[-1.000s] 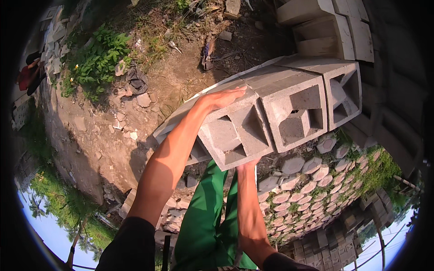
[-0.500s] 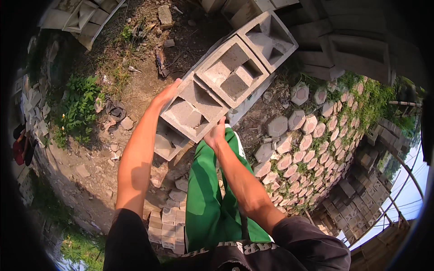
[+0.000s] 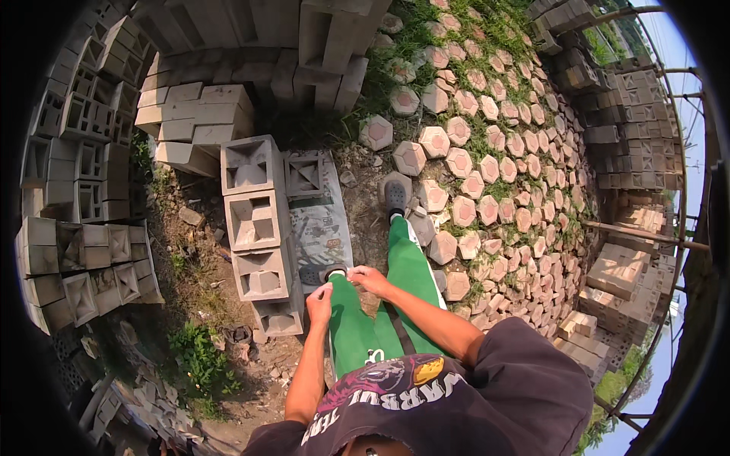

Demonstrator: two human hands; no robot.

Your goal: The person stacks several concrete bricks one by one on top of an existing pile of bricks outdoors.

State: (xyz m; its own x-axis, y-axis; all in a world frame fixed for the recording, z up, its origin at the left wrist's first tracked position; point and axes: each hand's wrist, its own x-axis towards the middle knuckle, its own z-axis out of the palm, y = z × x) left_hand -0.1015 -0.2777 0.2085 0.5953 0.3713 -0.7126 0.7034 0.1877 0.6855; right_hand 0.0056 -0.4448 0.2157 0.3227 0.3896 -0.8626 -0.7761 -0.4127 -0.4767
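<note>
1. The left clog [image 3: 310, 274] stood just right of the hollow concrete block row [image 3: 258, 251]; a knock could have tipped a block onto that foot.
2. Right of the row, forearms reached forward, elbows bent, the left grip [image 3: 319, 303] nearer it than the right grip [image 3: 368, 280].
3. Whether either grip pinched anything, I couldn't tell.

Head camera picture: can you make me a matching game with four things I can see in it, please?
Things:
1. trousers
2. shoes
3. hollow blocks
4. paving stones

Clues:
A. six-sided, spread out on the right
B. lined up just left of the trousers
C. green
D. dark grey

Right pairs: 1-C, 2-D, 3-B, 4-A
</note>
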